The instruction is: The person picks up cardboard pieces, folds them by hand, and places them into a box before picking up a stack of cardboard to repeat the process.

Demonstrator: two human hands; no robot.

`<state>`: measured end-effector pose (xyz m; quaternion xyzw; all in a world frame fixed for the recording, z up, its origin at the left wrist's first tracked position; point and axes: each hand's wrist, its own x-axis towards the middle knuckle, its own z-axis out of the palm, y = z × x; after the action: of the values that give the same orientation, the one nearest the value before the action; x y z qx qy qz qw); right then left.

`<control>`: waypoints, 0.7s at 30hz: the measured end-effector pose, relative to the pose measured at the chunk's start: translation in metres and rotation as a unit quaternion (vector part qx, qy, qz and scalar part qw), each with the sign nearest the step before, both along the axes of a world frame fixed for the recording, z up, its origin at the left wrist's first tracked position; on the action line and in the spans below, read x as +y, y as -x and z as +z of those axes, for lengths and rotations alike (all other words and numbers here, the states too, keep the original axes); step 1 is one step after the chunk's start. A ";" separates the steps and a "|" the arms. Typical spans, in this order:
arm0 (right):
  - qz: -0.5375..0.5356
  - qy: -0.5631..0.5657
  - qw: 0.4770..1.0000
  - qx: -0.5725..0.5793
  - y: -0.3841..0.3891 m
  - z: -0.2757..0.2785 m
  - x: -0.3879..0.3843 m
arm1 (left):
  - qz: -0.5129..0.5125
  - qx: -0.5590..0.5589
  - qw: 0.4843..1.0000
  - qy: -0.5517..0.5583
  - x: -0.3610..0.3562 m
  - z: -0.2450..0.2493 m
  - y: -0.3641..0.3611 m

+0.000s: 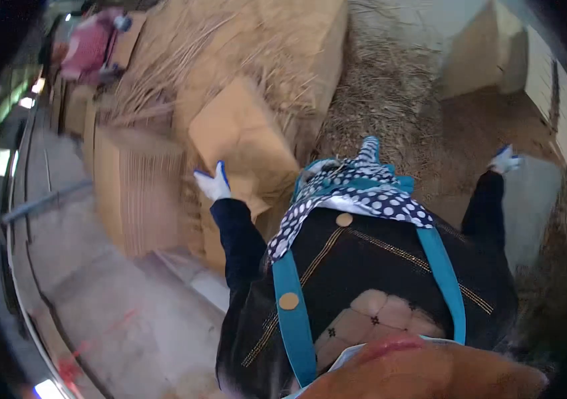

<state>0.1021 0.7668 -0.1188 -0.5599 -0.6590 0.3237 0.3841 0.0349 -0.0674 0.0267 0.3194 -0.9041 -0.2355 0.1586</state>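
Cardboard piece at 11 o'clock, tilted, straw-like litter beyond it toward 1 o'clock; left grip between 9 and 10, gloved, thumb and fingers spread, holding nothing visible, just beside the near edge, contact unclear; right grip toward 3, near a pale panel, cannot tell whether closed; piece probably light, stiffish, dry, easily creased; best held by opposite edges, clear of corners.
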 end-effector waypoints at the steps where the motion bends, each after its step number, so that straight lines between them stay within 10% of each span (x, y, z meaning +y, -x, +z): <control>1: 0.042 0.025 0.996 -0.077 -0.003 -0.067 -0.019 | 0.024 0.002 1.000 -0.003 -0.004 0.000 -0.008; 4: 0.320 0.259 0.910 0.050 -0.002 -0.147 -0.151 | 0.074 -0.033 0.997 0.008 0.026 0.004 -0.041; 6: 0.404 0.402 0.809 0.143 0.027 -0.072 -0.265 | 0.091 -0.027 0.995 -0.004 0.032 0.001 -0.060; 12: 0.822 0.128 0.550 0.077 0.078 0.089 -0.402 | 0.313 -0.052 0.934 0.165 -0.041 -0.051 -0.132; 16: 0.889 0.109 0.438 0.077 0.081 0.138 -0.452 | 0.609 -0.036 0.791 -0.050 -0.048 -0.013 -0.201; 21: 0.925 0.012 0.374 0.061 0.083 0.141 -0.485 | 0.543 -0.051 0.830 0.115 -0.042 -0.026 -0.246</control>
<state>0.0195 0.2819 0.0220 0.4155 -0.7372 0.5185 -0.1228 0.2811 -0.1098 0.0006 0.7501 -0.6120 0.0114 0.2505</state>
